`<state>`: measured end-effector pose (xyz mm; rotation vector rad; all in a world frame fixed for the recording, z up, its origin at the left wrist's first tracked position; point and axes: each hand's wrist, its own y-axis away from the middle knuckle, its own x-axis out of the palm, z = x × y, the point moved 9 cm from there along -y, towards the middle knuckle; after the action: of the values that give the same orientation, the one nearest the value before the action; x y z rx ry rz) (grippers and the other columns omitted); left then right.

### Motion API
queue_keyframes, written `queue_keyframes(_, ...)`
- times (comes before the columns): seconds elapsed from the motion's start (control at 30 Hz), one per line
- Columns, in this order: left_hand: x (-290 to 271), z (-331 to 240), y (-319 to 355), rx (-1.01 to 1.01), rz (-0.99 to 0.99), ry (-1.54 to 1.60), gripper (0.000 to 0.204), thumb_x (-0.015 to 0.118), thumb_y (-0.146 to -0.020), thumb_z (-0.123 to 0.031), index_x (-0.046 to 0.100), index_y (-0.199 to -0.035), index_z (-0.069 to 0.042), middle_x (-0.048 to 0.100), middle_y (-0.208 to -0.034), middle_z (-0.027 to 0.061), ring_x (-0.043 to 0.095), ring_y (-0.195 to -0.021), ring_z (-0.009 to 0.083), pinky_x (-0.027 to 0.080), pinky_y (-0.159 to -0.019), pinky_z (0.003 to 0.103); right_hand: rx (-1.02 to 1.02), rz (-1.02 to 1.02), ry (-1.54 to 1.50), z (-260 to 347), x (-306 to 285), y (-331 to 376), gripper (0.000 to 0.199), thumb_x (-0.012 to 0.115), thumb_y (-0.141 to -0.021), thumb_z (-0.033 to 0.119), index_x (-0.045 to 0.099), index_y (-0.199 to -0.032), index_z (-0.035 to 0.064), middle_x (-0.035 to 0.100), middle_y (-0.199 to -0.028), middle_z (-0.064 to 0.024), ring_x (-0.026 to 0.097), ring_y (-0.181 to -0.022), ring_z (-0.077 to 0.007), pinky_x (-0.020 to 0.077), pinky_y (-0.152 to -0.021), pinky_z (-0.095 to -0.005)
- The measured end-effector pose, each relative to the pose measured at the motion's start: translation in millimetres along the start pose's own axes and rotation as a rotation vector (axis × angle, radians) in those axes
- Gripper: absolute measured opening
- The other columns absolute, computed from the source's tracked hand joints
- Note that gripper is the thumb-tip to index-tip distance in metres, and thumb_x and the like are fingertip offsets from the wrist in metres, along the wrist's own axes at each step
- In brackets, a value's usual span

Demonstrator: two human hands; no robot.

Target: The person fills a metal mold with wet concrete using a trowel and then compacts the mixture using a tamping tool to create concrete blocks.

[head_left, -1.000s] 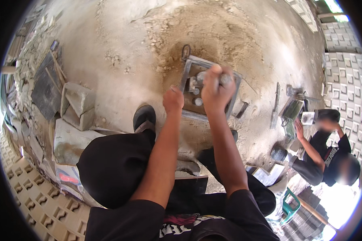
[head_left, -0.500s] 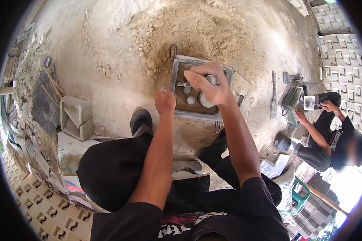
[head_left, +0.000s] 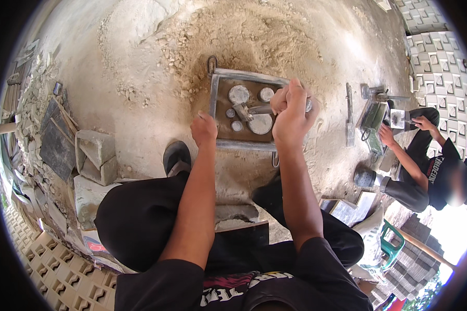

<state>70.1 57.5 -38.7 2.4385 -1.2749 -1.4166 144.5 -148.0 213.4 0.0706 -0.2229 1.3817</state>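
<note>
My right hand (head_left: 294,115) is closed round the handle of a hammer (head_left: 242,112), whose head hangs over the middle of a rectangular grey metal moulding frame (head_left: 243,145). Brown packed sand (head_left: 251,92) fills the frame's inside. Several round grey discs of different sizes lie in it, among them a large disc (head_left: 260,124) beside the hammer head and another disc (head_left: 238,94) near the far left corner. My left hand (head_left: 204,129) is closed on the frame's left side, its fingers partly hidden. The frame has wire loop handles, one loop (head_left: 212,64) at the far left corner.
Loose sand (head_left: 233,41) is heaped beyond the frame. To the left are concrete blocks (head_left: 96,155) and a dark slab (head_left: 62,142). At right, a co-worker (head_left: 430,171) crouches over another frame (head_left: 374,127); a metal bar (head_left: 350,114) lies between us. Behind are a green stool (head_left: 391,243) and patterned blocks.
My right hand has moved right and tilted the hammer from near upright toward lying flat, uncovering more discs. My left hand stays at the frame's left side. The whole view has shifted slightly.
</note>
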Motion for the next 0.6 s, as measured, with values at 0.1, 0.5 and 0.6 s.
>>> queue_keyframes(0.1,3.8,-3.6,2.2,-0.004,0.017,0.004,0.055,0.030,-0.095,-0.035,0.067,-0.094,0.006,0.064,-0.095,0.0312,0.061,-0.093,0.0487,0.047,-0.086,0.054,0.071,-0.127,-0.023,-12.9,-10.9,3.7,0.039,0.051,-0.096,0.015,0.044,-0.059,0.0064,0.040,-0.052,0.0043,0.033,-0.048,-0.0034,0.0232,-0.045,-0.0234)
queue_keyframes(0.5,-1.4,-1.1,-0.6,-0.030,-0.001,0.040,0.054,0.032,-0.095,-0.034,0.066,-0.093,0.008,0.063,-0.098,0.0318,0.060,-0.095,0.0487,0.046,-0.087,0.054,-0.043,-0.214,0.020,4.9,-27.4,2.2,0.038,0.047,-0.096,0.015,0.040,-0.060,0.0110,0.040,-0.051,0.0035,0.034,-0.044,-0.0037,0.0224,-0.040,-0.0224)
queue_keyframes(0.6,4.8,-2.1,7.2,-0.027,0.026,0.037,0.054,0.031,-0.095,-0.034,0.066,-0.094,0.007,0.063,-0.097,0.0319,0.060,-0.095,0.0492,0.046,-0.088,0.054,-0.059,-0.206,0.169,-30.2,-42.8,-6.7,0.038,0.045,-0.096,0.016,0.040,-0.058,0.0130,0.039,-0.049,0.0037,0.031,-0.043,-0.0031,0.0199,-0.038,-0.0225)
